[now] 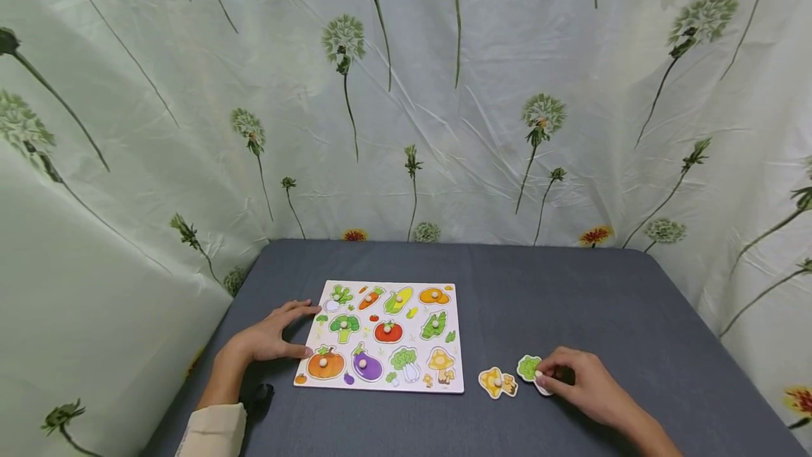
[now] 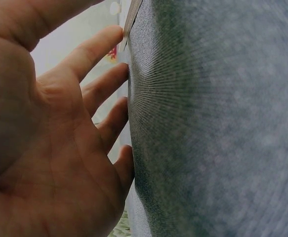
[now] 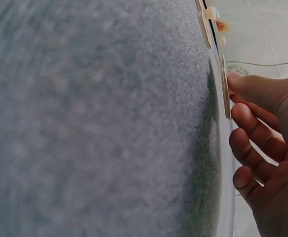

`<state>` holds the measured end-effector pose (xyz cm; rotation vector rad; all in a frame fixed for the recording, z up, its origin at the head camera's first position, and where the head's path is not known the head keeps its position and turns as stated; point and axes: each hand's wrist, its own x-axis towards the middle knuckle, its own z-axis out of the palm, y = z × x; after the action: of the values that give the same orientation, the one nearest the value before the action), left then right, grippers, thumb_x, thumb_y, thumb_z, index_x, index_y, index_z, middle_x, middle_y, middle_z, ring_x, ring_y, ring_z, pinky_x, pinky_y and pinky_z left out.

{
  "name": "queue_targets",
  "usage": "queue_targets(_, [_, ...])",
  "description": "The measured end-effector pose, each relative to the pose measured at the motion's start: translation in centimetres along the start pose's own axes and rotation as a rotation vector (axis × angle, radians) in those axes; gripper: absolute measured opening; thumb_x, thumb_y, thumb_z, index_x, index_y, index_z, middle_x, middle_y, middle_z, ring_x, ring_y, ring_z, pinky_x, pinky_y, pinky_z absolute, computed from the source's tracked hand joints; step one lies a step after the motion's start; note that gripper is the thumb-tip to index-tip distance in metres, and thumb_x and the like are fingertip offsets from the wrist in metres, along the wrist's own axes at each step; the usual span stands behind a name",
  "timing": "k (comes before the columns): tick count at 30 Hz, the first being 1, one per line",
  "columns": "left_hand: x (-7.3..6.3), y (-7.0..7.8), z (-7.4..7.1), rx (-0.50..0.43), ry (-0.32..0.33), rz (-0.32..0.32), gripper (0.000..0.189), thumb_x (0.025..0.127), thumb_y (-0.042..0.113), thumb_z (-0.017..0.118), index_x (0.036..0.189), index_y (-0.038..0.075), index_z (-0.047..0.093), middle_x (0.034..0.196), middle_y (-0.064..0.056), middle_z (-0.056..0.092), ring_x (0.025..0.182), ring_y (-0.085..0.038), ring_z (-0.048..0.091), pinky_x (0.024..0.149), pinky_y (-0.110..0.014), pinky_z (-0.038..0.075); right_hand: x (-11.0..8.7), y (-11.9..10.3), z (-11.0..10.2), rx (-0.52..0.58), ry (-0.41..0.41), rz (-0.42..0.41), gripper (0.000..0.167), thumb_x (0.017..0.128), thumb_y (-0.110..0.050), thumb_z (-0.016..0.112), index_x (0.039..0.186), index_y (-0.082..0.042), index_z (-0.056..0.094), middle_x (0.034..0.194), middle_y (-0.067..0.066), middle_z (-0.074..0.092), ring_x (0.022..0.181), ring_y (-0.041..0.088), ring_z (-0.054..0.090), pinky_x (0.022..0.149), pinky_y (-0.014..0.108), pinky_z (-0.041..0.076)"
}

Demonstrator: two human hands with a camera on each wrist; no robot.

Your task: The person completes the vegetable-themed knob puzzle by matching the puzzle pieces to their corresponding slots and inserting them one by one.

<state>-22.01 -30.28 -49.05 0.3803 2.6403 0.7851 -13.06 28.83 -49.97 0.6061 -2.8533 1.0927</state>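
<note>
A white vegetable puzzle board [image 1: 412, 314] lies left of the middle of the table. My left hand [image 1: 279, 334] is at its left side, thumb and index finger spread along the edge; in the left wrist view the palm [image 2: 60, 128] and outstretched fingers show. To the right of the board my right hand [image 1: 582, 381] pinches the knob of a green and white bok choy puzzle piece [image 1: 527, 368], partly hidden by the fingers. Seen edge-on in the right wrist view, this piece [image 3: 226, 94] is beside the thumb. A yellow mushroom puzzle piece [image 1: 492, 381] lies between board and right hand.
Knobbed pieces such as the tomato [image 1: 388, 332] and eggplant [image 1: 367, 365] sit in the board. Its bok choy [image 1: 406, 362] and mushroom [image 1: 440, 360] pictures show no knobs. A dark object [image 1: 259, 400] is by the left wrist. A flowered curtain [image 1: 476, 125] hangs behind the grey table [image 1: 571, 288].
</note>
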Motion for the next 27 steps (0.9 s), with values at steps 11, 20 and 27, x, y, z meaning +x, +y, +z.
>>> queue_targets(11, [-0.1,0.0,0.0,-0.006,0.006,0.002,0.091,0.076,0.048,0.086,0.155,0.023,0.047,0.167,-0.021,0.027,0.151,-0.059,0.014,0.108,-0.084,0.019,1.0,-0.9,0.4,-0.041,0.129,0.012,0.012,0.084,-0.023,0.085,0.088,-0.030,0.076,0.080,-0.020,0.063,0.073,-0.004,0.056,0.065,0.023,0.048])
queue_targets(20, [0.0,-0.2,0.0,-0.001,0.006,0.010,0.091,0.077,0.048,0.085,0.155,0.023,0.047,0.166,-0.021,0.027,0.151,-0.058,0.014,0.108,-0.084,0.019,2.3,-1.8,0.6,-0.037,0.112,0.045,0.009,0.086,-0.029,0.084,0.090,-0.032,0.076,0.082,-0.019,0.064,0.074,-0.003,0.056,0.066,0.024,0.048])
queue_targets(27, [0.0,-0.1,0.0,0.016,0.003,0.022,0.090,0.078,0.049,0.084,0.155,0.023,0.046,0.166,-0.022,0.028,0.150,-0.059,0.017,0.107,-0.083,0.021,3.4,-2.5,0.9,-0.016,0.110,0.025,0.008,0.087,-0.028,0.083,0.092,-0.029,0.077,0.084,-0.017,0.065,0.075,-0.003,0.057,0.067,0.024,0.048])
